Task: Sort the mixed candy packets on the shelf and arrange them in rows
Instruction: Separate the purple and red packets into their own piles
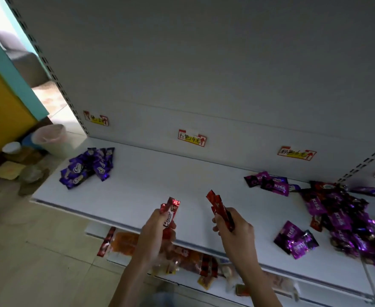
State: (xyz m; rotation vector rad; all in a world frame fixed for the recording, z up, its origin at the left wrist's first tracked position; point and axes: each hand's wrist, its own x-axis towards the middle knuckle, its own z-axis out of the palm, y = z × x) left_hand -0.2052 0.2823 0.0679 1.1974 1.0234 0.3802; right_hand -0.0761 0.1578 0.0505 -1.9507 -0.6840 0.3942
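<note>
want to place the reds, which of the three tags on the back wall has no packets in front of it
The middle tag: the left tag has the blue-violet pile before it, the right tag the magenta packets.

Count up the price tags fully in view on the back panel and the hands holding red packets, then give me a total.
Price tags: 3
Hands holding red packets: 2, the left hand and the right hand
Total: 5

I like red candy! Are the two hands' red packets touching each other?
Apart. The head view shows bare shelf between the left-hand packets and the right-hand packets.
</note>
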